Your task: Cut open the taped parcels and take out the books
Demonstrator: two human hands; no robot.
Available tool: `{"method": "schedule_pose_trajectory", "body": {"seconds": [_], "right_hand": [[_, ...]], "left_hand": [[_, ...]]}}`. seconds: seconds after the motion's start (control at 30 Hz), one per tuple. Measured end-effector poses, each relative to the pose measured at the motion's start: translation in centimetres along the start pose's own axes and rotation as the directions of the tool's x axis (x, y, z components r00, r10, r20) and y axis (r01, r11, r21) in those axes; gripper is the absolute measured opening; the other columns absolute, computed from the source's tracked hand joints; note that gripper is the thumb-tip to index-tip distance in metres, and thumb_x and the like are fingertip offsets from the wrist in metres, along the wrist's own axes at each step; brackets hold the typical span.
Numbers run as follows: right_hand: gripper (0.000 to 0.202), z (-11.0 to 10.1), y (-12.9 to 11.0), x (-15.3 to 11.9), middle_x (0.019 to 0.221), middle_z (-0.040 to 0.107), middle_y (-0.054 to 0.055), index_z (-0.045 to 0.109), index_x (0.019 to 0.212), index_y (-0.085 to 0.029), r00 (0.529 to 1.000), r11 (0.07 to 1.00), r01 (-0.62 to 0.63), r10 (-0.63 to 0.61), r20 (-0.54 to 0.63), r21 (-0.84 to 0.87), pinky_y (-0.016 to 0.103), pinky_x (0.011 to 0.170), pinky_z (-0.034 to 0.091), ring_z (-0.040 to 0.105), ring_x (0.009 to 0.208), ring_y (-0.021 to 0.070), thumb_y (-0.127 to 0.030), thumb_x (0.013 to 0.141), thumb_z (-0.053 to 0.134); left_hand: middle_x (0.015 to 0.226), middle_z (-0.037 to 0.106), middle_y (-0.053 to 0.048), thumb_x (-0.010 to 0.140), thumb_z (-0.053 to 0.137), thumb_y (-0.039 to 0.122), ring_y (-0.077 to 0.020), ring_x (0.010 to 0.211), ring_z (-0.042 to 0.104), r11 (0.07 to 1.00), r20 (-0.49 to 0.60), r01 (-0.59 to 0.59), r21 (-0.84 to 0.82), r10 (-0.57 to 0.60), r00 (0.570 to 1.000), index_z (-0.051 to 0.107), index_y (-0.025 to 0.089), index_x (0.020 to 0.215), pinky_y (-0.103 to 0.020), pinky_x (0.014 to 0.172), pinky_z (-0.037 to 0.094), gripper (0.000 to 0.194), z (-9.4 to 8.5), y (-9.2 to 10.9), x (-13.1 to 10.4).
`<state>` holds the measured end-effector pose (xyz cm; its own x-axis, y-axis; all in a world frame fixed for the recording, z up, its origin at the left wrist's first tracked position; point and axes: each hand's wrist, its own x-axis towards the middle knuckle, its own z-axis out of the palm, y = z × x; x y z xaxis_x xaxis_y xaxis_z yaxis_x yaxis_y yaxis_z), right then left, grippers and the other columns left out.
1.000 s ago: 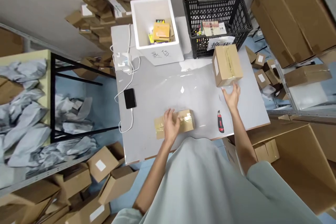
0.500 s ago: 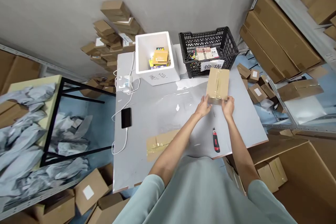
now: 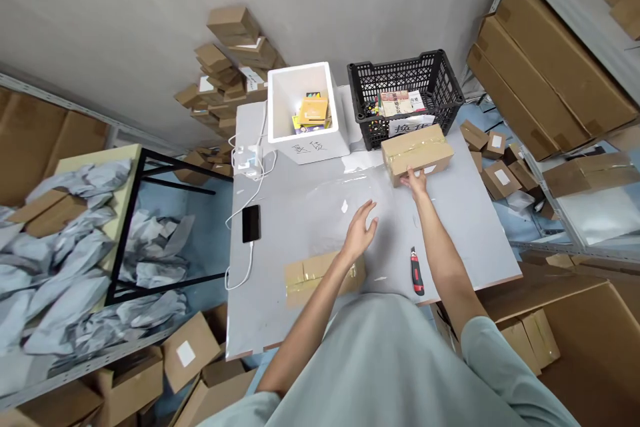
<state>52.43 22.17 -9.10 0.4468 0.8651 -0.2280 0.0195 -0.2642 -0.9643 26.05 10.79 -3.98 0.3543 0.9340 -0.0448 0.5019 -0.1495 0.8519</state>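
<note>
A taped cardboard box [image 3: 417, 152] lies lengthwise on the grey table [image 3: 280, 213], just in front of the black basket. My right hand [image 3: 416, 183] grips its near side, fingers against the cardboard. To the left, my left hand [image 3: 359, 232] is over the middle of the table, fingers apart and holding nothing. Partly under my left forearm is a flat piece of taped cardboard [image 3: 303, 275]. A red and black utility knife [image 3: 417, 271] lies near the front edge, between my forearms.
A white foam box [image 3: 315, 148] and a black basket [image 3: 406, 67], both with books inside, stand at the back. Left are a phone [image 3: 251, 223] and a power strip [image 3: 247, 160] with white cables. Shelves with cartons flank the table.
The box has turned from pointing away to lying sideways. My left hand has let go of it and moved left and nearer, opening. My right hand has shifted left along with the box.
</note>
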Motion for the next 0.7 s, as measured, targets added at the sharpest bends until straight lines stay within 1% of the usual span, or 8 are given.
{"method": "schedule_pose_trajectory", "body": {"seconds": [0.1, 0.17, 0.3, 0.4, 0.47, 0.53, 0.6, 0.7], "right_hand": [[0.080, 0.1, -0.6, 0.9, 0.129, 0.082, 0.014, 0.040, 0.178, -0.021, 0.988, 0.987, -0.156, 0.157, 0.014, -0.047, 0.041, 0.094, 0.072, 0.083, 0.090, 0.0181, -0.061, 0.112, 0.059], [0.077, -0.9, -0.4, -0.7, 0.134, 0.082, 0.015, 0.047, 0.174, -0.018, 0.973, 0.968, -0.224, 0.229, 0.033, -0.116, 0.038, 0.097, 0.071, 0.085, 0.100, 0.0189, -0.056, 0.110, 0.064], [0.075, -4.8, 2.7, -9.8, 0.133, 0.084, 0.021, 0.068, 0.151, -0.009, 0.943, 0.877, -0.316, 0.332, -0.018, -0.363, 0.043, 0.111, 0.065, 0.082, 0.122, 0.0297, -0.051, 0.091, 0.086], [0.079, -8.1, 6.2, -19.0, 0.138, 0.080, 0.028, 0.069, 0.146, -0.007, 0.913, 0.732, -0.392, 0.385, -0.137, -0.557, 0.045, 0.120, 0.058, 0.076, 0.137, 0.0386, -0.053, 0.085, 0.089], [0.080, -9.3, 8.2, -24.3, 0.136, 0.080, 0.030, 0.067, 0.144, -0.008, 0.886, 0.619, -0.437, 0.422, -0.193, -0.652, 0.044, 0.117, 0.059, 0.076, 0.138, 0.0408, -0.057, 0.084, 0.090], [0.081, -9.2, 9.8, -28.3, 0.138, 0.078, 0.031, 0.066, 0.141, -0.009, 0.865, 0.518, -0.460, 0.444, -0.233, -0.721, 0.044, 0.114, 0.059, 0.075, 0.138, 0.0427, -0.056, 0.082, 0.092], [0.076, -8.2, 11.0, -30.8, 0.147, 0.071, 0.034, 0.065, 0.140, -0.010, 0.861, 0.444, -0.459, 0.436, -0.262, -0.770, 0.047, 0.116, 0.058, 0.071, 0.143, 0.0447, -0.051, 0.083, 0.092], [0.055, -6.2, 11.4, -32.2, 0.155, 0.065, 0.035, 0.065, 0.136, -0.012, 0.882, 0.396, -0.425, 0.385, -0.273, -0.814, 0.049, 0.116, 0.056, 0.068, 0.144, 0.0437, -0.039, 0.091, 0.080]], "left_hand": [[0.172, 0.064, -0.012, 0.112, 0.059, 0.043, -0.0332, 0.165, 0.058, 0.998, -0.109, 0.049, 0.044, -0.044, 0.993, 0.069, 0.031, 0.158, -0.061, 0.140, 0.046, 0.049, -3.5, -1.5, -5.9], [0.170, 0.066, -0.013, 0.112, 0.058, 0.047, -0.0349, 0.163, 0.059, 0.992, -0.213, 0.095, 0.078, -0.077, 0.974, 0.070, 0.029, 0.155, -0.063, 0.137, 0.049, 0.048, -6.3, -3.5, -9.2], [0.160, 0.072, -0.018, 0.108, 0.061, 0.053, -0.0377, 0.155, 0.065, 0.960, -0.447, 0.245, 0.135, -0.162, 0.880, 0.071, 0.023, 0.148, -0.064, 0.137, 0.048, 0.052, -12.0, -9.0, -15.3], [0.157, 0.072, -0.023, 0.102, 0.068, 0.059, -0.0412, 0.154, 0.065, 0.911, -0.528, 0.407, 0.071, -0.312, 0.790, 0.069, 0.019, 0.150, -0.065, 0.136, 0.047, 0.063, -14.5, -12.4, -19.5], [0.165, 0.066, -0.025, 0.097, 0.073, 0.060, -0.0421, 0.159, 0.061, 0.883, -0.481, 0.469, -0.019, -0.420, 0.770, 0.065, 0.017, 0.156, -0.065, 0.134, 0.049, 0.073, -15.0, -13.8, -21.3], [0.175, 0.057, -0.027, 0.095, 0.076, 0.060, -0.0426, 0.165, 0.056, 0.881, -0.385, 0.459, -0.117, -0.466, 0.797, 0.058, 0.015, 0.165, -0.064, 0.133, 0.050, 0.085, -14.9, -14.8, -22.2], [0.179, 0.053, -0.026, 0.091, 0.082, 0.059, -0.0422, 0.167, 0.053, 0.893, -0.265, 0.416, -0.173, -0.449, 0.853, 0.053, 0.017, 0.170, -0.063, 0.134, 0.048, 0.094, -14.6, -15.7, -22.4], [0.178, 0.055, -0.024, 0.090, 0.084, 0.057, -0.0405, 0.152, 0.067, 0.887, -0.098, 0.383, -0.260, -0.418, 0.903, 0.056, 0.020, 0.170, -0.061, 0.127, 0.055, 0.093, -14.4, -16.7, -22.2]]}}
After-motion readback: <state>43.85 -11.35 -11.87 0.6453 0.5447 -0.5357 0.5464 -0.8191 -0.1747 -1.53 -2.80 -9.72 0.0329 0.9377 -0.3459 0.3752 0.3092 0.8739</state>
